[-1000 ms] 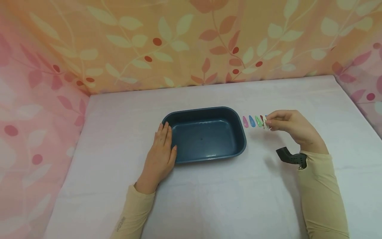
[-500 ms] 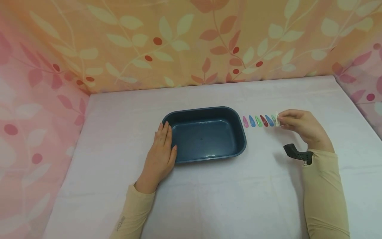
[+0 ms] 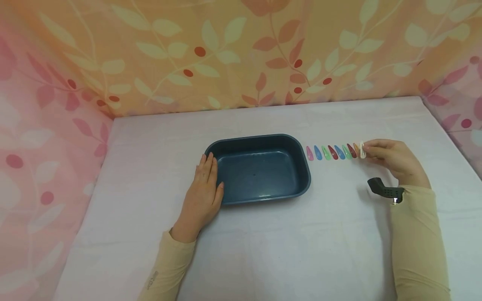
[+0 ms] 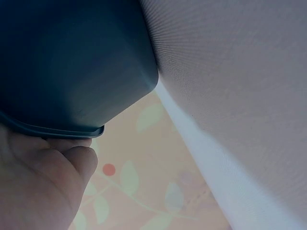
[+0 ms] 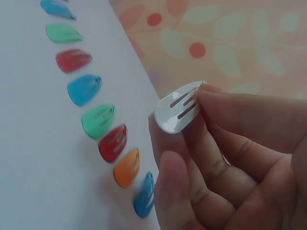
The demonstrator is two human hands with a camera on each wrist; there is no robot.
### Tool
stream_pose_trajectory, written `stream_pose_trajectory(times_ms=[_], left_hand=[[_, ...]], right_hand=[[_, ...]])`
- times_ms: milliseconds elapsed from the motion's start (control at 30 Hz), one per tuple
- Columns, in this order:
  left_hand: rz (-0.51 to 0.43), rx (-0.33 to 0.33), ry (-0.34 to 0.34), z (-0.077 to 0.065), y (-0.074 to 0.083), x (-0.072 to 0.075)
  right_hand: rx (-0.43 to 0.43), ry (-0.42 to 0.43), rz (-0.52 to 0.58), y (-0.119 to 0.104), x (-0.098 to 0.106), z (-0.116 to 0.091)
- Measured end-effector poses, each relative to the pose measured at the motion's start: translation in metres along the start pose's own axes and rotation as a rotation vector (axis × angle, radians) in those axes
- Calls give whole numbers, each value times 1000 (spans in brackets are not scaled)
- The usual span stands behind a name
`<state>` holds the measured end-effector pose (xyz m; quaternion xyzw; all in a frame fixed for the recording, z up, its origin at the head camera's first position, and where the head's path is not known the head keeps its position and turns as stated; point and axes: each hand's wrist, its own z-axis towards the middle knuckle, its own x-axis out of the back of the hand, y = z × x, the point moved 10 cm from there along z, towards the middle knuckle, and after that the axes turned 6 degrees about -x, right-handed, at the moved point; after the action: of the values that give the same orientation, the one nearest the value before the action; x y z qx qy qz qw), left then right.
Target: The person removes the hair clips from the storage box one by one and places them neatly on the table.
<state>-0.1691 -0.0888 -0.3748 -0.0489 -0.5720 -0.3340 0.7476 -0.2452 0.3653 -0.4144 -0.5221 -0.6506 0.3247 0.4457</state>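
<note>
A white hair clip (image 5: 169, 117), teardrop-shaped with slots, is pinched between the thumb and fingertips of my right hand (image 3: 399, 161), held just above the table. Beneath and left of it runs a row of coloured snap hair clips: pink (image 3: 310, 153), blue, green, red (image 3: 333, 152) and more, with orange (image 5: 127, 168) and blue (image 5: 144, 196) ones nearest the hand in the right wrist view. My left hand (image 3: 201, 196) rests with straight fingers on the left rim of a dark blue plastic basin (image 3: 263, 197), whose inside shows nothing in it.
White cloth covers the table (image 3: 286, 251). A floral curtain (image 3: 226, 83) stands along the back edge, with pink patterned cloth (image 3: 45, 138) at the left. A black camera mount (image 3: 385, 190) juts from the right wrist, close over the table.
My right hand has moved rightward along the row with the white clip, uncovering more of the coloured clips. The left hand and the basin stay where they were.
</note>
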Motion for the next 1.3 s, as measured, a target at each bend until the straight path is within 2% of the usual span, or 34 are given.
stream_pose_trajectory(times_ms=[100, 233, 467, 667, 933, 1100, 1300], left_hand=[[3, -4, 2, 0, 0, 0], [5, -10, 11, 1, 1, -1], [-4, -3, 8, 1, 0, -2], [-12, -2, 11, 1, 0, -2], [-8, -3, 15, 1, 0, -2], [-9, -6, 19, 1, 1, -2], [-9, -2, 15, 2, 0, -3]], right_hand=[[-24, -5, -10, 3, 7, 3], [-49, -4, -74, 6, 18, 7], [-54, -3, -154, 8, 32, 9], [-65, -7, -114, 7, 36, 9], [-106, -7, -172, 10, 37, 12], [-117, -13, -173, 11, 36, 15], [-109, 2, -254, 11, 37, 19]])
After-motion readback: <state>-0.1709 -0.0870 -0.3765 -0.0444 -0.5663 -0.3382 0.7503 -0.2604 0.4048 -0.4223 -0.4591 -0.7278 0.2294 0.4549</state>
